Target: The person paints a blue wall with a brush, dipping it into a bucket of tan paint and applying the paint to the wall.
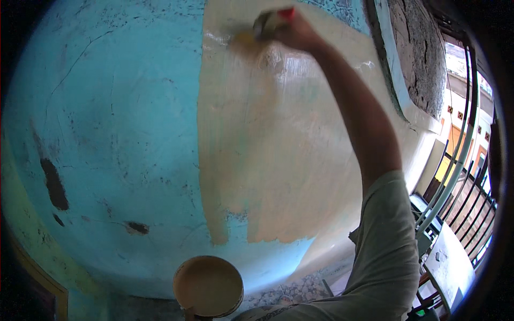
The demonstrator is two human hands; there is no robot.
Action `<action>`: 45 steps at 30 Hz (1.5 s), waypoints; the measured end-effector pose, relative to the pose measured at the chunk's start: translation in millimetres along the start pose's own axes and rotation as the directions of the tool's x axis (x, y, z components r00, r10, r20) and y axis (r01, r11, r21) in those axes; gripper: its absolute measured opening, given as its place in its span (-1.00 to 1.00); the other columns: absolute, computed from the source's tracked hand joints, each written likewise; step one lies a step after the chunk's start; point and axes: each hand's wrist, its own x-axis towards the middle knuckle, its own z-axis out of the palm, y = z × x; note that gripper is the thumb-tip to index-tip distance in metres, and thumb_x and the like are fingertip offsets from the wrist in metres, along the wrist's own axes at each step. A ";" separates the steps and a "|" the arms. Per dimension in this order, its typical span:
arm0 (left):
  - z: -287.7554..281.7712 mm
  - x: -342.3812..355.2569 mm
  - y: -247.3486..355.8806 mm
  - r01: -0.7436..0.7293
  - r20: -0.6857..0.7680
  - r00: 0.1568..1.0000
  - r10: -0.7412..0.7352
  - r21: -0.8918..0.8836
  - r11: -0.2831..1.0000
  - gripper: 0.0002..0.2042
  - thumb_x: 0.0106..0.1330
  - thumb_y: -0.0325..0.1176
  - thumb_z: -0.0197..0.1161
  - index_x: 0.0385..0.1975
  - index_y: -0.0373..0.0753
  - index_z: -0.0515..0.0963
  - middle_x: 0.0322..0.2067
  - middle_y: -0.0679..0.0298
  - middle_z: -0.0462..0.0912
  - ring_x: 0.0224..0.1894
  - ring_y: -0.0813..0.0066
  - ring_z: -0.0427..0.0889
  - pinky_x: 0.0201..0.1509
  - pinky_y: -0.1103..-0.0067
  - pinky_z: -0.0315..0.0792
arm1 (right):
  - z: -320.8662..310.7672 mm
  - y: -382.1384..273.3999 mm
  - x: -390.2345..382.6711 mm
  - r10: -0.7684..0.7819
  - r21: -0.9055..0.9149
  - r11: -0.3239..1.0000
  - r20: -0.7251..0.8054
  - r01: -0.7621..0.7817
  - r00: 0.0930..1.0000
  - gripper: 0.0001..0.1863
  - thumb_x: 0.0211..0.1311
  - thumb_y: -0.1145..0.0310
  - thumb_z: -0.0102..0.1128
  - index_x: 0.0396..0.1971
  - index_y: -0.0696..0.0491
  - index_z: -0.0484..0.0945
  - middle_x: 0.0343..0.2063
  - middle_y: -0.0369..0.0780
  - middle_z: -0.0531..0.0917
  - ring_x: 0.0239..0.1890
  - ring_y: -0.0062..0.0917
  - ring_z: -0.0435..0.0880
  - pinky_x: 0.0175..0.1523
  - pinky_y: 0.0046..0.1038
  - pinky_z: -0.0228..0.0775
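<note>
My right hand (297, 31) is raised high against the wall, closed around a paintbrush (267, 24) with a red handle end and a metal band. The bristles press on the wall near the top of a wide cream-painted patch (267, 144). To the left of that patch the wall (112, 117) is still turquoise, with cracks and dark chipped spots. Low in the view a round bucket (208, 286) of cream paint sits close to my body. My left hand is hidden below the bucket, so its grip does not show.
A rough unplastered opening with a pale frame (415, 59) lies right of the painted patch. Metal railing bars (460, 176) and a small table (447, 265) stand at the far right. Patterned floor tiles (300, 291) show under the wall.
</note>
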 end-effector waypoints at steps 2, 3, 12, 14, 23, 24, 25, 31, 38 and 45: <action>32.3 -6.5 10.4 0.019 -0.081 0.997 -0.013 0.080 0.997 -0.80 0.14 -0.18 0.09 -0.49 -0.16 0.50 -0.62 0.33 0.52 -0.68 0.51 0.41 -0.62 0.51 0.32 | -25.0 -28.9 35.3 -0.006 0.053 0.999 -0.120 0.012 0.993 -0.97 0.00 0.44 0.19 -0.53 0.03 0.59 -0.57 -0.23 0.61 -0.44 -0.49 0.56 -0.32 -0.48 0.41; 25.1 -0.2 7.4 0.024 -0.066 0.998 -0.019 0.080 0.996 -0.80 0.14 -0.18 0.09 -0.49 -0.16 0.50 -0.62 0.33 0.52 -0.68 0.51 0.41 -0.62 0.51 0.32 | -38.2 -25.1 47.6 -0.117 0.164 0.977 -0.104 0.133 0.988 -0.97 -0.02 0.46 0.19 -0.53 0.04 0.59 -0.57 -0.25 0.60 -0.44 -0.53 0.56 -0.32 -0.49 0.40; 40.4 -18.4 18.1 0.038 -0.241 0.970 -0.002 0.145 0.989 -0.34 0.15 0.01 0.02 0.17 -0.30 0.15 0.06 0.01 0.28 0.06 0.10 0.34 0.03 0.22 0.36 | 112.8 -30.7 -86.3 -0.343 -0.622 0.740 -0.023 0.255 0.939 -0.84 -0.16 0.37 0.18 -0.46 -0.03 0.56 -0.33 -0.26 0.59 -0.30 -0.39 0.56 -0.32 -0.37 0.42; 67.5 -25.4 35.6 -0.015 -0.153 0.987 0.041 0.163 0.986 -0.48 0.11 -0.12 0.00 0.05 -0.28 0.30 -0.04 0.18 0.43 -0.02 0.34 0.44 -0.06 0.41 0.40 | 171.5 -75.9 -175.1 -0.242 -0.489 0.829 0.120 0.269 0.963 -0.84 -0.10 0.35 0.18 -0.43 0.00 0.56 -0.25 -0.18 0.56 -0.29 -0.37 0.56 -0.35 -0.36 0.42; 72.5 -11.0 65.4 0.067 -0.142 0.989 -0.048 0.139 0.988 -0.58 0.19 -0.13 -0.03 -0.04 -0.27 0.36 -0.18 0.28 0.49 -0.16 0.47 0.49 -0.18 0.52 0.42 | 323.0 -189.0 -476.8 0.491 0.456 0.735 0.152 -0.501 0.858 -0.85 -0.11 0.63 0.17 -0.51 0.05 0.54 -0.42 -0.22 0.58 -0.28 -0.40 0.57 -0.21 -0.38 0.45; 65.4 -4.6 65.7 0.101 -0.116 0.989 -0.092 0.078 0.992 -0.59 0.17 -0.14 0.01 -0.05 -0.27 0.37 -0.20 0.28 0.50 -0.15 0.46 0.49 -0.15 0.51 0.42 | 335.2 -197.5 -498.3 0.799 0.620 0.424 0.088 -0.661 0.595 -0.88 -0.07 0.63 0.20 -0.51 0.10 0.52 -0.46 -0.25 0.58 -0.31 -0.52 0.57 -0.21 -0.44 0.47; 70.4 -2.8 66.4 0.114 -0.148 0.984 -0.100 0.087 0.990 -0.59 0.17 -0.14 0.01 -0.05 -0.27 0.37 -0.20 0.28 0.50 -0.15 0.46 0.49 -0.15 0.51 0.42 | 326.3 -206.5 -494.6 0.911 0.656 0.220 0.126 -0.722 0.392 -0.88 -0.08 0.64 0.22 -0.49 0.14 0.51 -0.47 -0.26 0.57 -0.35 -0.57 0.57 -0.26 -0.47 0.51; 62.8 -2.0 51.9 0.079 -0.153 0.985 -0.074 0.026 0.997 -0.57 0.12 -0.19 0.06 -0.04 -0.29 0.37 -0.19 0.28 0.50 -0.17 0.42 0.51 -0.16 0.50 0.43 | 242.6 -183.6 -466.2 0.926 0.754 -0.255 0.370 -0.605 0.070 -0.77 0.00 0.52 0.16 -0.29 0.19 0.40 -0.38 -0.16 0.52 -0.37 -0.43 0.60 -0.27 -0.38 0.54; 94.2 -1.6 35.6 0.055 -0.084 0.995 -0.053 0.018 0.998 -0.53 0.07 -0.22 0.10 0.00 -0.30 0.33 -0.17 0.24 0.49 -0.13 0.39 0.51 -0.14 0.46 0.46 | 191.8 -185.5 -389.6 0.904 0.864 -0.200 0.345 -0.462 0.254 -0.77 0.02 0.52 0.17 -0.31 0.19 0.37 -0.33 -0.16 0.49 -0.29 -0.41 0.59 -0.20 -0.38 0.54; 99.3 3.8 20.4 0.050 -0.071 0.997 -0.042 0.111 0.993 -0.50 0.06 -0.17 0.18 -0.03 -0.33 0.35 -0.10 0.14 0.45 -0.08 0.26 0.48 -0.09 0.35 0.46 | 180.8 -189.5 -331.7 0.548 0.669 0.202 0.528 -0.715 0.648 -0.79 -0.10 0.52 0.33 -0.45 0.17 0.48 -0.49 -0.24 0.57 -0.43 -0.58 0.59 -0.33 -0.55 0.46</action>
